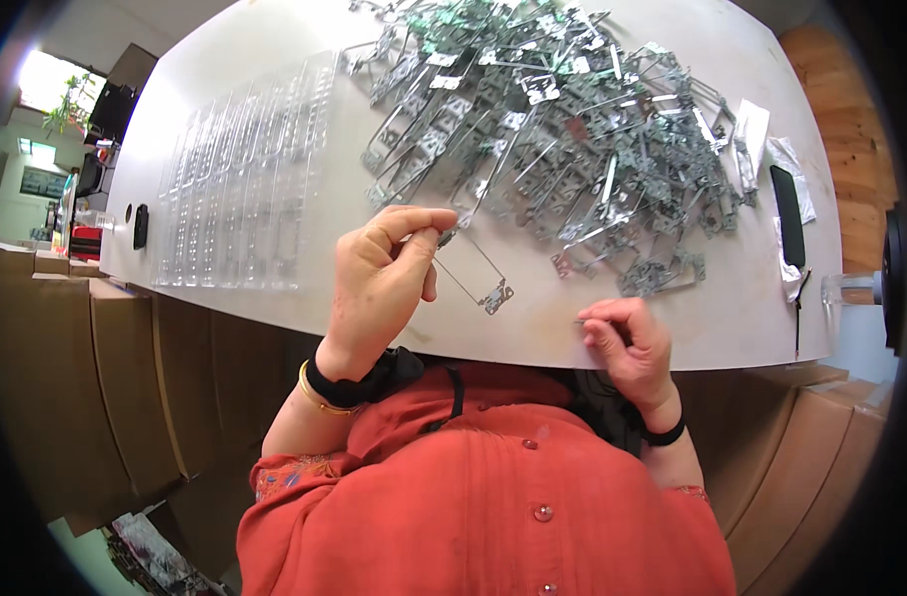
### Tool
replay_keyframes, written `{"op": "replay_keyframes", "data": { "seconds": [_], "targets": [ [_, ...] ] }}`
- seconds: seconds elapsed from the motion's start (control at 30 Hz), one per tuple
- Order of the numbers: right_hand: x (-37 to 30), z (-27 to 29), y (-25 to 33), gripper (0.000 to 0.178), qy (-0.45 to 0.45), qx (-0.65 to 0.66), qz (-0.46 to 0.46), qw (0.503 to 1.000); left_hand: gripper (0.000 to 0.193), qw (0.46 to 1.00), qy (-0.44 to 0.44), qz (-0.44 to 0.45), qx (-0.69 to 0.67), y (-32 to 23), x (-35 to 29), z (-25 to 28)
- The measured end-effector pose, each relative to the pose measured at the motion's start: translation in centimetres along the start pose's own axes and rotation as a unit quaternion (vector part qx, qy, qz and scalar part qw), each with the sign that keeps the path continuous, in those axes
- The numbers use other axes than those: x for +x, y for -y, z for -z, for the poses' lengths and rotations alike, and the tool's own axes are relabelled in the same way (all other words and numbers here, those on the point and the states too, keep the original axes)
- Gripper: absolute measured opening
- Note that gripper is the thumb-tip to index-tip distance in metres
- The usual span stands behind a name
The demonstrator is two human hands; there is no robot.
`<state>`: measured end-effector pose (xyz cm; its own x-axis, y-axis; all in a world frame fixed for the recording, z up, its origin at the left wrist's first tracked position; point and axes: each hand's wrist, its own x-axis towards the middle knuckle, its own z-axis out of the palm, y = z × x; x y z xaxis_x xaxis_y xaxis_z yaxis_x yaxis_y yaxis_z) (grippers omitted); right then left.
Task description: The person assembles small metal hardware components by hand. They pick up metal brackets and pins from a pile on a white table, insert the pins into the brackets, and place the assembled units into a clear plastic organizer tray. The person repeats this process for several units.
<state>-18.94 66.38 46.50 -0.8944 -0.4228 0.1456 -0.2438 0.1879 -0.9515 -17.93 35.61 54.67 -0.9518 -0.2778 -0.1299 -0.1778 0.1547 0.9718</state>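
Observation:
My left hand (376, 283) is closed in a pinch over the near part of the white table (548, 333). Between its thumb and forefinger is one end of a thin metal wire bracket (494, 296); two slim rods run from there to a small flat plate with holes. To the right, above the table's near edge, my right hand (632, 350) is also closed, thumb against forefinger. A tiny thin tip sticks out of that pinch, too small to name. Beyond both hands lies a large heap of similar metal brackets (582, 149), tangled together.
Clear plastic trays with moulded pockets (245, 184) lie on the table's left side. A long black phone-like object (788, 216) rests on the right, beside crumpled white wrapping (752, 139). A small black object (140, 226) sits at the left edge. Cardboard boxes (140, 387) stand below the table.

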Motion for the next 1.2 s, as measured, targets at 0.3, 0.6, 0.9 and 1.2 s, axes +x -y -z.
{"op": "replay_keyframes", "data": {
  "seconds": [0.3, 0.6, 0.9, 1.2],
  "targets": [
    [0.4, -1.8, 1.2, 0.01, -0.056, 0.022, -0.062, 0.996, 0.019, 0.977, -0.078, -0.113, 0.164, 5.3, -1.4, 1.3],
    [1.7, -4.7, 3.1, 0.014, -0.04, -0.154, 0.027, 0.987, 0.022, 0.921, -0.01, -0.285, 0.264, 6.6, -3.9, -1.1],
    [3.1, -6.2, 4.2, 0.022, -0.017, -0.258, 0.135, 0.957, 0.016, 0.92, -0.001, -0.319, 0.227, 8.0, -4.0, -0.4],
    [4.3, -7.2, 4.7, 0.029, -0.003, -0.257, 0.179, 0.95, 0.015, 0.97, 0.116, 0.022, -0.213, 6.0, -4.9, 2.4]
  ]
}}
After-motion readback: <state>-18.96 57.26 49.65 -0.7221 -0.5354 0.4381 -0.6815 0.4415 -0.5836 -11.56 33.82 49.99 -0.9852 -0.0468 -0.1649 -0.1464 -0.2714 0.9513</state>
